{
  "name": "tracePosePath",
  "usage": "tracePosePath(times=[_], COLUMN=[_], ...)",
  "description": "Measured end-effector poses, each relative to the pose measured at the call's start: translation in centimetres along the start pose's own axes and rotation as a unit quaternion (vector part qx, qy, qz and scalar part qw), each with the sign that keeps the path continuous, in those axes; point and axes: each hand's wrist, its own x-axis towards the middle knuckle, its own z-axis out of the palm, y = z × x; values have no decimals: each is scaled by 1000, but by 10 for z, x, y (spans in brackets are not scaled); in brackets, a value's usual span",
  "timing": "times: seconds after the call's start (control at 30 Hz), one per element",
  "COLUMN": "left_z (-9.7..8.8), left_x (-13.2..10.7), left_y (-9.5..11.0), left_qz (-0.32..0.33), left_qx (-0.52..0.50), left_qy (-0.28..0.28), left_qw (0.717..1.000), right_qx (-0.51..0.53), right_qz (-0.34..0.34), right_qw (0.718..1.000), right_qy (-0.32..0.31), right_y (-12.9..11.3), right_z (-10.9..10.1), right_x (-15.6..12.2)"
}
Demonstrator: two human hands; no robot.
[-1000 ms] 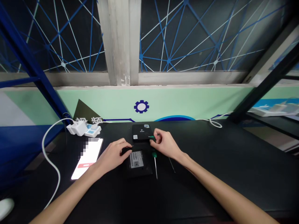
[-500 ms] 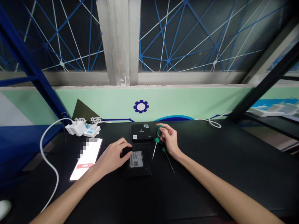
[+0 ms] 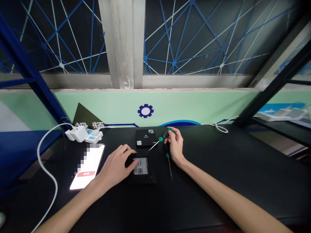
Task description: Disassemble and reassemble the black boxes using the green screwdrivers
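My left hand [image 3: 119, 163] rests at the left side of a flat black drive [image 3: 150, 178] with a white label. Its thumb lies by the label's edge, and the index finger reaches the drive's far edge, apart from the thumb. My right hand [image 3: 176, 145] is closed around the green-and-black handle of a screwdriver [image 3: 154, 146], whose shaft slants down left towards the drive's far side. Below the fingers a second screwdriver [image 3: 169, 166] points towards me; whether the hand grips its handle too, I cannot tell. Behind the drive lies a black box [image 3: 145, 138].
On the left lie a lit phone [image 3: 88, 168] and a white power strip [image 3: 93, 136] with plugs and a looping cable [image 3: 46, 166]. Another white cable [image 3: 221, 130] runs along the wall. Dark frame posts [image 3: 264, 90] stand at the sides.
The screwdriver in my right hand has swung from near upright to a slant, its tip moving up and left. The second screwdriver's tip has shifted left. My left hand has barely moved.
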Motion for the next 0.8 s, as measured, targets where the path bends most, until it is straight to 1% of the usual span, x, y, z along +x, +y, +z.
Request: tracePosePath(times=[0.27, 0.47, 0.57, 0.7, 0.8], left_z=[10, 15, 19, 21, 21], left_x=[-5, -6, -7, -7, -6], left_y=[5, 10, 10, 9, 8], left_qz=[29, 29, 30, 25, 27], left_qx=[9, 6, 6, 8, 7], left_qy=[9, 11, 13, 7, 13], left_qw=[1000, 1000, 999, 1000, 1000], right_qx=[9, -7, 5, 28, 35], right_qz=[9, 5, 6, 4, 8], right_qw=[1000, 999, 999, 998, 998], right_qy=[-10, -35, -52, -50, -48], right_y=[2, -3, -7, -8, -6], right_z=[4, 5, 6, 7, 6], right_x=[1, -3, -5, -6, -5])
